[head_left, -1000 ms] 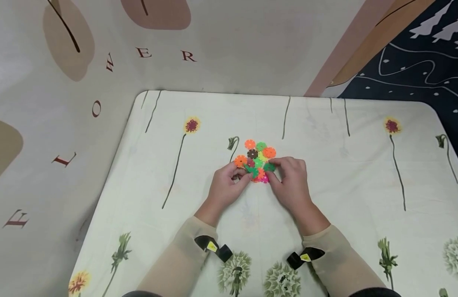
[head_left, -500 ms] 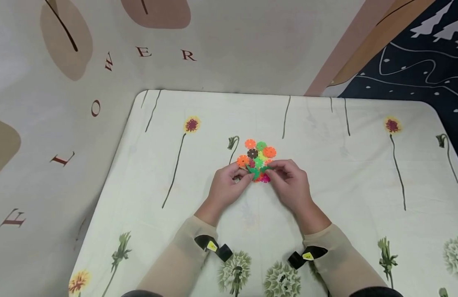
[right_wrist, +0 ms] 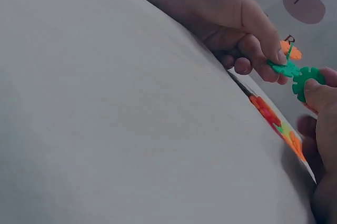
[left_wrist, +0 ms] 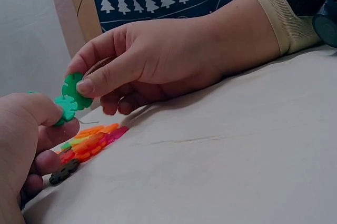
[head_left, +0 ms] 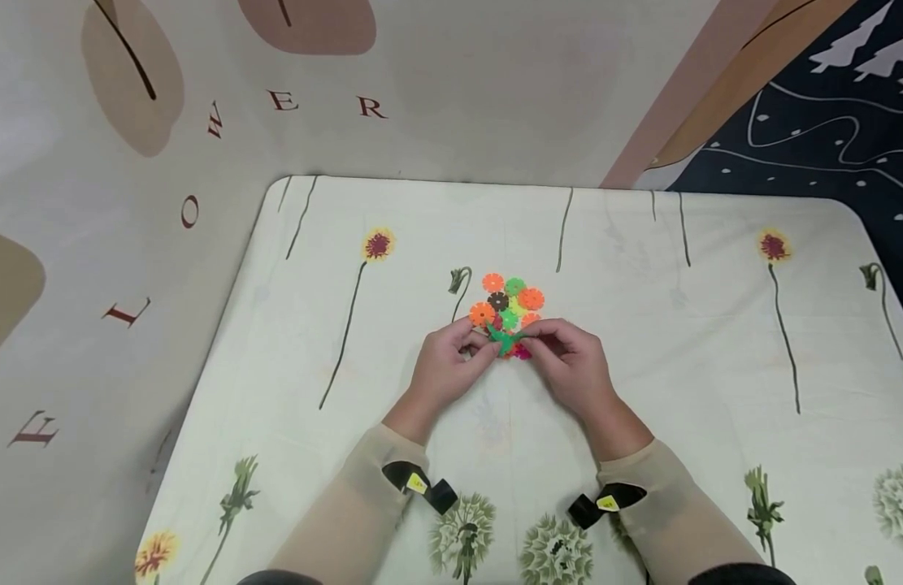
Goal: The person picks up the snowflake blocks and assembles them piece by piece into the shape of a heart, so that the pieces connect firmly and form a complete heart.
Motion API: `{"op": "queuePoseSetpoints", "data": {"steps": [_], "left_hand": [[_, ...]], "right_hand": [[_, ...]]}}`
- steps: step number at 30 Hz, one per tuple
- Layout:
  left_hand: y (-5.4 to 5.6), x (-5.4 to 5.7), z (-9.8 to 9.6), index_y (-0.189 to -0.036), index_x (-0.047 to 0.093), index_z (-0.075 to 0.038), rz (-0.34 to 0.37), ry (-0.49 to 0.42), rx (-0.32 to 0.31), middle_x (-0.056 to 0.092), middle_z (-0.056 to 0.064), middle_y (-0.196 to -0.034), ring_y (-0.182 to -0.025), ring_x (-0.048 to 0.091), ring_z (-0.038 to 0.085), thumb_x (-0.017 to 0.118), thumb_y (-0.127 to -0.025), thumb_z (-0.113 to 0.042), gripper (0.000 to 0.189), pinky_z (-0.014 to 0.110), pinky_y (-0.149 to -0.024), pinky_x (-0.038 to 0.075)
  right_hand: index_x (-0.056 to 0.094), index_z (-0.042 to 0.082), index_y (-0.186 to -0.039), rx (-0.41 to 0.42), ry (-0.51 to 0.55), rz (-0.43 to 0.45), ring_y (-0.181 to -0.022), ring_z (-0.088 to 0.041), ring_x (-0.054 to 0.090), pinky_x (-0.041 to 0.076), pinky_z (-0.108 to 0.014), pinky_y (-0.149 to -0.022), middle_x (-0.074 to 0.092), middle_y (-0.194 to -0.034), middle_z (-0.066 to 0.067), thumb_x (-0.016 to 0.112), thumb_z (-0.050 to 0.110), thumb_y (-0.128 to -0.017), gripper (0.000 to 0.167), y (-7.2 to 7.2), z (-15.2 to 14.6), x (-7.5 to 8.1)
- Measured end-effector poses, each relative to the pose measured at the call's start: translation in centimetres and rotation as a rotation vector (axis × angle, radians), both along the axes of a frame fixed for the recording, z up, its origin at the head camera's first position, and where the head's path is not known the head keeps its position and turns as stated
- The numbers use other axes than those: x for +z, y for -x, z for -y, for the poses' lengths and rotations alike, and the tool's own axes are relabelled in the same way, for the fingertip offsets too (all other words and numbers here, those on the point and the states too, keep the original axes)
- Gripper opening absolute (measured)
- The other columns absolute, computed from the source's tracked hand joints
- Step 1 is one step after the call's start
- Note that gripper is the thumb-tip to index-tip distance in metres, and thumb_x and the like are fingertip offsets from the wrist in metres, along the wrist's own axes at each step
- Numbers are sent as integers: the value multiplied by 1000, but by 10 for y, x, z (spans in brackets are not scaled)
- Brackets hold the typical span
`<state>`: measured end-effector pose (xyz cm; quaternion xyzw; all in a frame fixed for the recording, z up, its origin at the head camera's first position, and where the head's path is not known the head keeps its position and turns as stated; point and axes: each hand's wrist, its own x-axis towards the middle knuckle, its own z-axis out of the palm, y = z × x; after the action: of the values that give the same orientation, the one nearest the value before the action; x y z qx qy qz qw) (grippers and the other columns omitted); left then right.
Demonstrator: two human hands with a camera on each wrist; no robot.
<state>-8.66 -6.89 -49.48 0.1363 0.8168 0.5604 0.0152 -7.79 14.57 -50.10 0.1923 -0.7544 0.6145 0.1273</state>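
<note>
My left hand point(head_left: 453, 361) pinches a teal-green notched plastic disc point(left_wrist: 66, 109) between thumb and fingers. In the right wrist view, another thin green piece stands edge-up on it, and an orange disc point(right_wrist: 290, 50) shows just behind. My right hand point(head_left: 574, 361) pinches a darker green notched disc point(right_wrist: 302, 86) by its edge. The two green discs meet edge to edge; whether their slots are engaged I cannot tell. Both hands are just above the near side of a small pile of loose notched discs, among them an orange disc point(head_left: 531, 299) and a dark brown disc point(head_left: 498, 301).
The pile lies on a table with a white flower-printed cloth point(head_left: 678, 341). More discs show under the hands, including a magenta disc point(head_left: 523, 352). A pale printed wall covering point(head_left: 495, 97) stands behind the table, with a dark tree-printed cloth point(head_left: 824, 138) at the far right.
My right hand has brought its green disc left and slightly nearer, up against the disc in my left hand. The orange disc by my left fingers has shifted slightly right.
</note>
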Motion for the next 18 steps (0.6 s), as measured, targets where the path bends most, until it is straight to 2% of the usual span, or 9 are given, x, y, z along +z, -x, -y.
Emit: {"op": "queuePoseSetpoints", "data": {"steps": [2,5,8,10,15,18], "left_hand": [[0,-1,0,-97,73,-7,-2,-18,6,77,-4,-81,-69,59,12,81,-94,-9,8,26,-70,48],[-2,-2,1,-114,75,-3,13,-51,17,79,-2,-86,-79,69,13,81,-94,-7,21,32,-89,57],[-3,-2,2,-127,73,0,33,-68,25,81,0,-91,-91,75,17,81,-94,-6,35,43,-106,53],[-3,-2,2,-126,74,-1,38,-72,21,81,0,-92,-96,76,17,81,-94,-7,33,44,-107,52],[-1,-2,3,-122,76,-3,43,-76,8,81,-3,-93,-93,75,12,82,-95,-10,29,42,-102,54],[0,-1,3,-122,77,-3,49,-91,3,81,-2,-92,-88,74,11,83,-95,-10,29,43,-101,55]], "right_hand": [[77,-2,-101,37,15,-10,-83,-20,73,59,-22,-77,76,-95,-15,74,-22,-87,24,0,0,-1],[78,-3,-99,73,8,-51,-84,-23,75,59,-23,-78,77,-97,-16,75,-25,-85,26,-1,1,-2],[79,-2,-97,66,-15,-82,-87,-23,76,60,-22,-79,78,-97,-15,77,-26,-81,29,-2,1,-2],[80,0,-96,55,-24,-81,-87,-22,76,59,-22,-79,78,-96,-14,79,-25,-80,29,-3,1,-2],[83,2,-95,38,-21,-67,-88,-15,76,60,-23,-78,79,-94,-13,81,-20,-81,26,-2,-1,-1],[83,1,-95,43,-7,-72,-88,-19,77,61,-25,-78,79,-94,-14,82,-18,-83,23,0,-2,-2]]}}
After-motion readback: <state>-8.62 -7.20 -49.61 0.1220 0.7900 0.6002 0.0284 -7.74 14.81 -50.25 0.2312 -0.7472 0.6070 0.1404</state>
